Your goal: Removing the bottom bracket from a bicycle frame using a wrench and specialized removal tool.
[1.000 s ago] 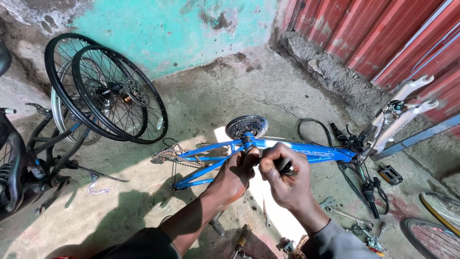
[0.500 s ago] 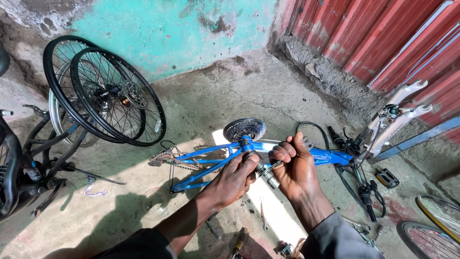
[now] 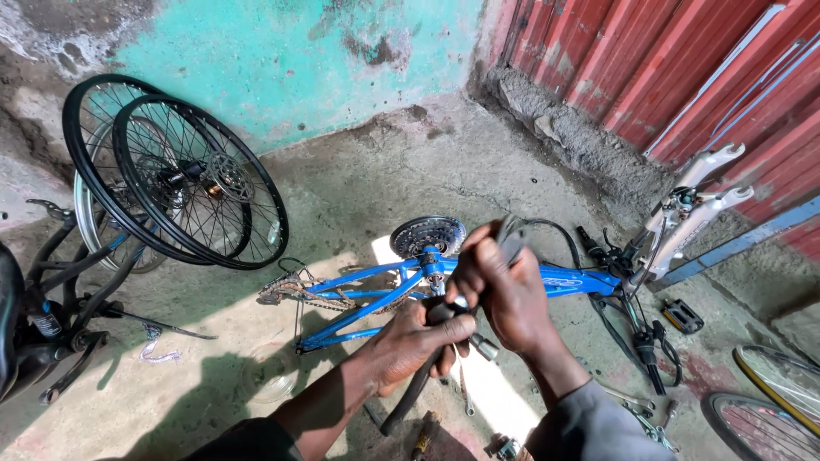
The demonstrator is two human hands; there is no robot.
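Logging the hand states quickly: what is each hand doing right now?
Left hand: closed around a dark crank arm by the blue bike frame.
Right hand: closed on a small metal tool at the same spot.

Both arms reach fwd from bottom of view, hands meeting mid-frame. Left hand [image 3: 414, 341]: forearm bare, fingers curled tight, grip closed, knuckles up. Right hand [image 3: 504, 286]: grey sleeve at wrist, sits just above and touching left, fingers wrapped in a fist, back of hand twd camera.
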